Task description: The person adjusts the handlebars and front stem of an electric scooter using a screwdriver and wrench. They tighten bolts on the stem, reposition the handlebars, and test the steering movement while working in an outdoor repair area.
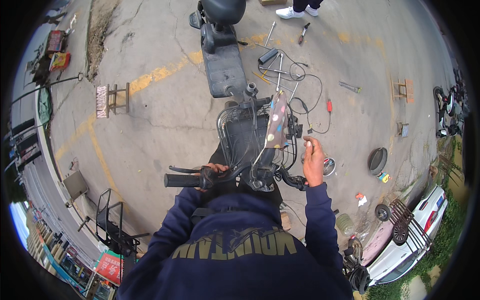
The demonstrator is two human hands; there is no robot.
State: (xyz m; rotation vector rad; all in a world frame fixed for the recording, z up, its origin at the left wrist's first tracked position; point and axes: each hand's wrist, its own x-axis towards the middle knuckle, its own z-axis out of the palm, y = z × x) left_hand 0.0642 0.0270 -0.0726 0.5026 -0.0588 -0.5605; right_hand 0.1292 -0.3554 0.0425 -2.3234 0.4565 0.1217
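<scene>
My left hand (216,168) is closed on the black handlebar (185,181) of a disassembled electric scooter, beside the brake lever and switch housing. My right hand (313,159) is raised just right of the front basket (225,135), its fingers curled toward the thumb; whether it holds anything small is too hard to tell. A dotted cloth (277,122) hangs over the basket's right side, and loose cables run across the steering stem. The scooter's footboard and seat (222,70) lie beyond the handlebar.
Wrenches with cables (280,70), a screwdriver (302,35) and a red-tipped tool (329,106) lie ahead. Stools (113,100), a dark round pan (377,161), parked scooters (445,110) and a white car (415,240) flank me. Another person's legs and white shoes (290,12) are at the top.
</scene>
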